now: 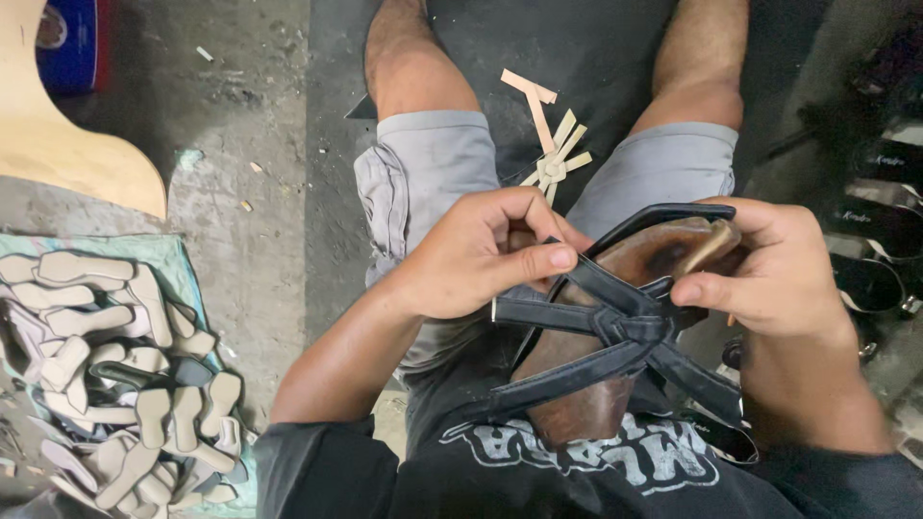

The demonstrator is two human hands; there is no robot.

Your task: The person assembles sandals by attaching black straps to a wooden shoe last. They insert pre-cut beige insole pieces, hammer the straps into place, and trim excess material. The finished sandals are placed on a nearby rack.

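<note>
Left hand point(481, 255) curled in a fist-like pinch, thumb pressed flat along the upper black strap point(615, 288), fingers folded above it; forearm angled up from lower left across the lap. Right hand point(769, 269) cupped round the toe end of the brown wooden shoe last point(586, 384), index finger stretched inward to touch the straps close beside the knot point(635, 327), wrist and forearm dropping down toward the lower right. Both hands closed on the work, neither spread wide. Last lying lengthwise on the lap against a black printed shirt, black straps crossed over it and tied at the knot in the middle, loose ends fanning out to left and right. Beyond the hands, grey shorts and bare knees, with a small bundle of tan strips point(553, 154) knotted the same way on dark material between the legs. Farther out, rough grey concrete floor point(260, 192); at left a heap of beige insole cut-outs point(115, 375) on a pale green sheet; upper left, a pale wooden board point(58, 135); at right edge, finished black sandals point(885, 211) in a row.
</note>
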